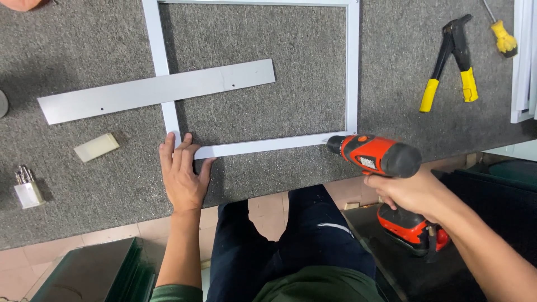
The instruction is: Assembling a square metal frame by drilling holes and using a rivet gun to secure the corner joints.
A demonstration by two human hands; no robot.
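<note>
Grey carpeted bench (291, 72), white aluminium frame (352, 67) (rectangular, thin)

The left hand (182, 173) lay flat and palm down, its fingers (178, 148) stretched forward and held close together, the thumb spread out to the side. Its bare forearm ran straight back toward the body. The right hand (411, 193) was curled into a closed grip, knuckles up, wrist bent slightly inward, the forearm angling in from the lower right.
</note>
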